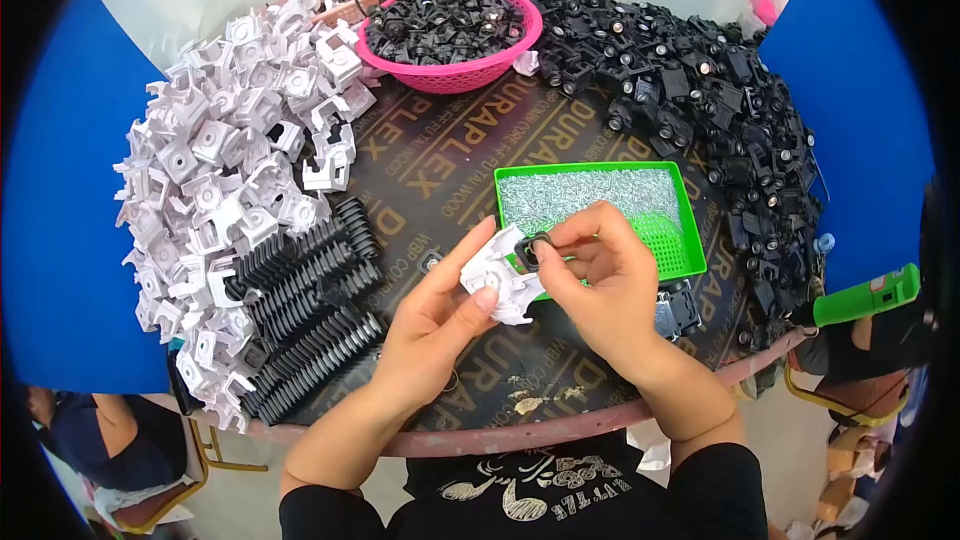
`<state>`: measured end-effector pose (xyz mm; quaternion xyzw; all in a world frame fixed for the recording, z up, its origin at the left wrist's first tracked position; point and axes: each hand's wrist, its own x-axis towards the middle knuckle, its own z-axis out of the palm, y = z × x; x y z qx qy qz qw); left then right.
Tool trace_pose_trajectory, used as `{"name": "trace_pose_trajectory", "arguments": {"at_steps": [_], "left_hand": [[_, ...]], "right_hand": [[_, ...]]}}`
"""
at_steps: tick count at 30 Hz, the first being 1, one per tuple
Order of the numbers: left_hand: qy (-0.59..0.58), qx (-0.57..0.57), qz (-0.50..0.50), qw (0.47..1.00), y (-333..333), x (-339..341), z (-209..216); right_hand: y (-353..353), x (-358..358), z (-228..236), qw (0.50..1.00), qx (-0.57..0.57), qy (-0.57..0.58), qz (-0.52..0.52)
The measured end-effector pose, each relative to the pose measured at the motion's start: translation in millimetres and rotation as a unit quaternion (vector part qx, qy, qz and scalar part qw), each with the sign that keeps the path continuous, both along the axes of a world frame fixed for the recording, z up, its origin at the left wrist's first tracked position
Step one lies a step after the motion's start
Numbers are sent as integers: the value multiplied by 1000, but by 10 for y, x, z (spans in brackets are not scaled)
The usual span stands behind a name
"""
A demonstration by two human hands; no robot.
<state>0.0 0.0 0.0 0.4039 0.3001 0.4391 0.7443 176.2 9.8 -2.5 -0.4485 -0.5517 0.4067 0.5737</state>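
Observation:
My left hand (428,332) grips a white plastic housing (496,280) with prongs at its corners, thumb on its face. A small black squarish part (532,251) is pinched between the thumb and fingers of my right hand (612,285), right at the housing's upper right edge. Whether the two pieces touch, I cannot tell. Just behind my right hand lies a green tray (502,172) filled with small silvery screws or pins (590,190). Its right part is a bare green perforated area.
White housings (215,140) are heaped at left, with rows of stacked black parts (310,285) nearer me. A pink basket (450,75) of black parts stands at the back. Black assemblies (690,80) pile up along the right. A green-handled tool (865,295) juts over the right edge.

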Motion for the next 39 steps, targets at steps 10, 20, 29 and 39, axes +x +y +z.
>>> {"name": "trace_pose_trajectory", "arguments": {"at_steps": [10,20,29,39], "left_hand": [[11,77,-10,997,38,-65,-129],[45,158,20,986,16,10,-251],[-62,152,-49,985,-52,-34,-106],[111,298,289,903,135,-363,39]], "right_hand": [[18,-36,50,995,56,-75,-27],[-5,61,138,973,-16,-223,60],[112,270,147,881,-329,199,275],[69,-247,-112,979,-116,-25,165]]}}
